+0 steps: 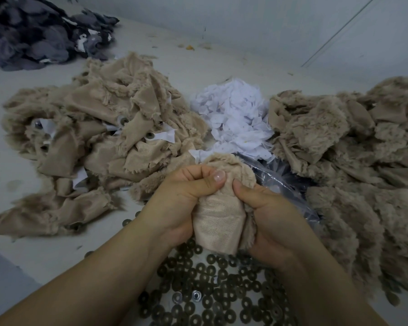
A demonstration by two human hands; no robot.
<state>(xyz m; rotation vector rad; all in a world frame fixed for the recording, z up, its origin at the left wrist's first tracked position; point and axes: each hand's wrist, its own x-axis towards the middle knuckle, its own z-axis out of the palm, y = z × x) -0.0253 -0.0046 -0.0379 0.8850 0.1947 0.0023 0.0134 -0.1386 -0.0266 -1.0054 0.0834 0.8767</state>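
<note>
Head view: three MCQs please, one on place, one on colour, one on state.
1. Where is the white scrap pile?
A) between the tan fur heaps
B) on a shelf
C) in a drawer
2. What colour is the held fabric piece?
A) red
B) tan
C) green
3. How is it held?
A) by one hand only
B) lying loose
C) left hand and right hand both grip it
Key: 1A, heaps flank it on both sides; 2B, beige backing and fur; 3C, fingers of both curl round it.
</note>
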